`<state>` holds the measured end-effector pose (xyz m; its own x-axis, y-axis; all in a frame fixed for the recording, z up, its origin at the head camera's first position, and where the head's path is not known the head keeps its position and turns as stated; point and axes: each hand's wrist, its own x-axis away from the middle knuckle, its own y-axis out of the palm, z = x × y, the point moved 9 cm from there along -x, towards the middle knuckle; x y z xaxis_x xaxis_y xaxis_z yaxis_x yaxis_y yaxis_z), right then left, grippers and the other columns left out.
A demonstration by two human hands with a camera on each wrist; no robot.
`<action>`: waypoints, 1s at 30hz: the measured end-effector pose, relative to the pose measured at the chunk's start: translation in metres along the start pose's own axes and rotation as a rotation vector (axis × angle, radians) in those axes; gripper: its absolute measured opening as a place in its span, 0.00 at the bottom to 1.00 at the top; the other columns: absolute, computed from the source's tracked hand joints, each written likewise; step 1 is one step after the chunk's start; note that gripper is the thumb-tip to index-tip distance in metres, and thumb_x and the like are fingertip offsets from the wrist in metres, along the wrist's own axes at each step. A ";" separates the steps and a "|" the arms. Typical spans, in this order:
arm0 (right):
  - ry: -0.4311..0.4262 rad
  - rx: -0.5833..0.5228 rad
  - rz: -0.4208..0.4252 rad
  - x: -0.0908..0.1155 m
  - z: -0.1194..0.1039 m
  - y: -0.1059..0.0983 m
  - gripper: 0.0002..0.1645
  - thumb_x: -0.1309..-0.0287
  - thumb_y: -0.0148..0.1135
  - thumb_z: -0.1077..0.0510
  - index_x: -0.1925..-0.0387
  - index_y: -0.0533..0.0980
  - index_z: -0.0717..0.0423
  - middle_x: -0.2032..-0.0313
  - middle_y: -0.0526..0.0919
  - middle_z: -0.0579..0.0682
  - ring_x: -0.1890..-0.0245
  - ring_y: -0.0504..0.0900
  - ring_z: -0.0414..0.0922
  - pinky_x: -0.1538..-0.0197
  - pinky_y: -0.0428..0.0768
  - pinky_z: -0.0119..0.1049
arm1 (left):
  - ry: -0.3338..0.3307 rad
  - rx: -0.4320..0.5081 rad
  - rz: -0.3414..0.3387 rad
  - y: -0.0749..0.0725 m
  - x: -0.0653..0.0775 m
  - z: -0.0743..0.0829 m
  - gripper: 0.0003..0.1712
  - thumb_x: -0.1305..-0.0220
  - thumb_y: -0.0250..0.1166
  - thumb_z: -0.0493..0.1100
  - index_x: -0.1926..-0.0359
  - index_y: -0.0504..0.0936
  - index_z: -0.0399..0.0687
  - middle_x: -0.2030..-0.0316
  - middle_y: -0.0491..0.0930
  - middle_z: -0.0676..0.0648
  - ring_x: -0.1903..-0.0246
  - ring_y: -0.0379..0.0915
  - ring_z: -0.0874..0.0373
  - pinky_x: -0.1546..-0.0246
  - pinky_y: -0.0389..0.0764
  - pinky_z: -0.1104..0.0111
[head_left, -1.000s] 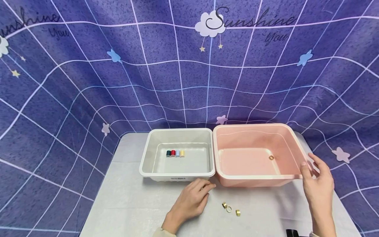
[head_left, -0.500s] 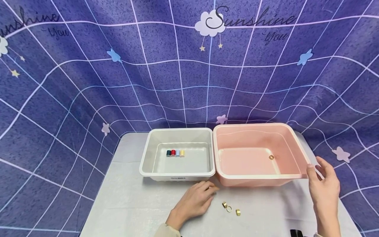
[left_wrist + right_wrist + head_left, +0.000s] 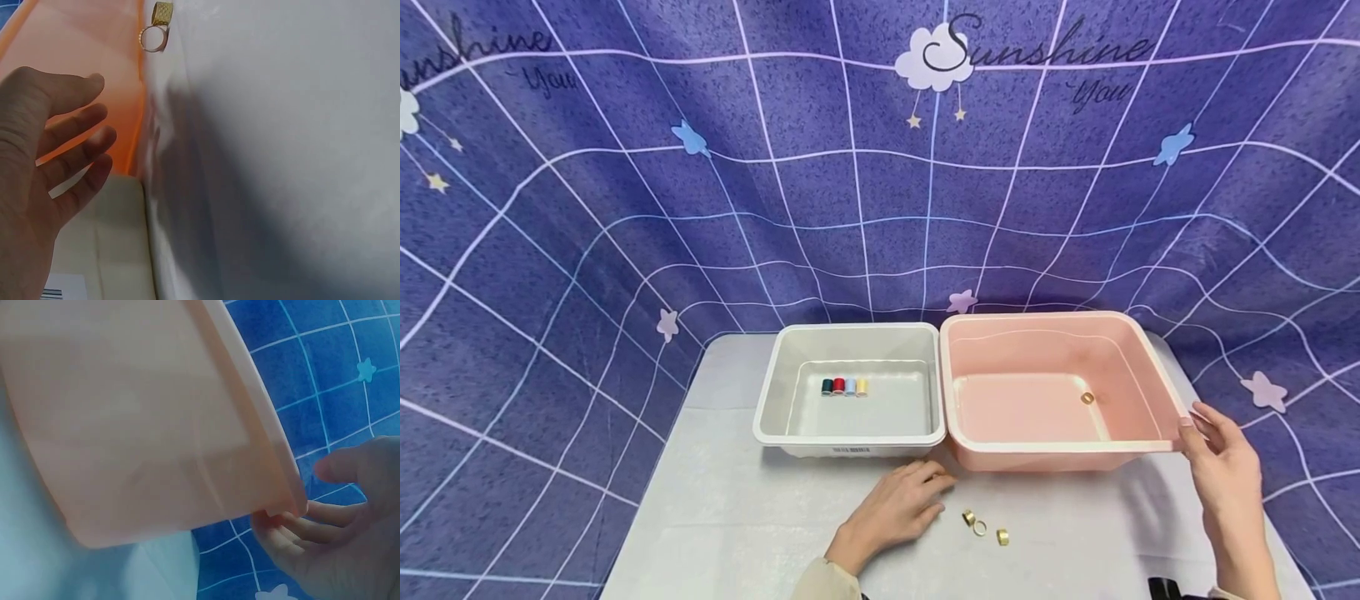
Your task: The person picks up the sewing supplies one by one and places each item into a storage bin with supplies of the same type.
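Observation:
My left hand (image 3: pixel 895 510) is over the table in front of the two bins, fingers loosely bent and holding nothing. To its right lie three gold rings (image 3: pixel 980 527), two of them close together; the left wrist view catches two, one a patterned ring (image 3: pixel 162 13). My right hand (image 3: pixel 1225 467) is at the front right corner of the pink bin (image 3: pixel 1060 448). In the right wrist view its fingertips (image 3: pixel 265 528) touch under the corner of the rim, while the thumb stands apart from it. One more ring (image 3: pixel 1087 398) lies inside the pink bin.
A white bin (image 3: pixel 850 442) stands against the pink bin's left side. Several thread spools sit in a row inside, among them a red spool (image 3: pixel 838 386). A blue patterned curtain (image 3: pixel 880 192) hangs behind and beside the white-covered table (image 3: pixel 715 500).
My right hand has shifted a little to the right at the pink bin's corner. The left hand has moved slightly right, closer to the rings. Bins and rings have stayed put.

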<state>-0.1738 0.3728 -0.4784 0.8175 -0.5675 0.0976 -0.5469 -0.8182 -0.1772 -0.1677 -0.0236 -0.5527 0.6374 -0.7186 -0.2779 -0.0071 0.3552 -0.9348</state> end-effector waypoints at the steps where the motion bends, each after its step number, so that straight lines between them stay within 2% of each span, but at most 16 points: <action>1: 0.002 0.000 -0.015 -0.001 0.001 0.000 0.29 0.26 0.57 0.61 0.27 0.68 0.62 0.67 0.81 0.19 0.67 0.79 0.20 0.61 0.77 0.11 | 0.009 -0.009 0.004 0.001 0.000 0.000 0.21 0.34 0.72 0.47 0.41 0.85 0.53 0.47 0.81 0.58 0.48 0.79 0.64 0.43 0.81 0.71; 5: 0.041 -0.046 -0.075 -0.003 0.010 0.002 0.33 0.27 0.54 0.64 0.26 0.62 0.72 0.72 0.82 0.25 0.72 0.82 0.23 0.65 0.83 0.17 | 0.040 -0.030 0.017 0.006 -0.001 0.004 0.22 0.36 0.73 0.48 0.41 0.84 0.54 0.49 0.81 0.58 0.49 0.79 0.65 0.45 0.81 0.73; 7: 0.065 -0.122 -0.105 -0.004 0.015 0.002 0.24 0.27 0.55 0.63 0.33 0.73 0.64 0.72 0.84 0.28 0.71 0.84 0.25 0.65 0.85 0.21 | 0.048 -0.034 0.019 0.008 -0.002 0.005 0.23 0.36 0.73 0.48 0.40 0.84 0.54 0.49 0.81 0.58 0.49 0.79 0.65 0.45 0.80 0.74; 10: 0.084 -0.247 -0.155 -0.005 0.021 0.003 0.10 0.26 0.59 0.61 0.52 0.85 0.50 0.69 0.85 0.33 0.68 0.86 0.28 0.64 0.87 0.26 | 0.051 -0.037 0.008 0.011 -0.002 0.007 0.24 0.36 0.73 0.48 0.39 0.84 0.56 0.49 0.81 0.59 0.49 0.79 0.65 0.42 0.80 0.72; 12: 0.090 -0.301 -0.187 -0.005 0.023 0.003 0.14 0.26 0.60 0.60 0.66 0.85 0.41 0.68 0.85 0.36 0.67 0.86 0.30 0.63 0.88 0.28 | 0.052 -0.035 -0.003 0.013 -0.003 0.007 0.24 0.36 0.73 0.47 0.39 0.84 0.56 0.48 0.81 0.59 0.47 0.79 0.65 0.37 0.79 0.70; 17: 0.111 -0.302 -0.205 -0.006 0.025 0.005 0.17 0.27 0.58 0.63 0.67 0.85 0.41 0.66 0.83 0.35 0.66 0.85 0.30 0.60 0.88 0.27 | 0.046 -0.019 -0.049 0.022 -0.004 0.007 0.24 0.36 0.73 0.47 0.39 0.84 0.57 0.47 0.81 0.58 0.45 0.79 0.64 0.32 0.77 0.66; 21: 0.123 -0.309 -0.217 -0.005 0.025 0.006 0.17 0.27 0.58 0.63 0.67 0.86 0.40 0.66 0.85 0.34 0.66 0.86 0.30 0.60 0.88 0.27 | 0.041 0.010 -0.098 0.032 -0.004 0.007 0.23 0.35 0.72 0.47 0.39 0.84 0.58 0.45 0.82 0.57 0.43 0.78 0.64 0.31 0.76 0.62; 30: 0.085 -0.393 -0.237 -0.004 0.024 0.009 0.13 0.27 0.60 0.62 0.64 0.87 0.45 0.66 0.88 0.37 0.66 0.88 0.33 0.61 0.89 0.30 | 0.048 0.024 -0.121 0.041 -0.010 0.011 0.22 0.34 0.72 0.50 0.40 0.84 0.62 0.45 0.82 0.59 0.44 0.77 0.65 0.39 0.78 0.71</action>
<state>-0.1776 0.3704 -0.5035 0.9196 -0.3523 0.1738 -0.3867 -0.8896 0.2430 -0.1654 0.0046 -0.5856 0.5947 -0.7848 -0.1746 0.0865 0.2784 -0.9566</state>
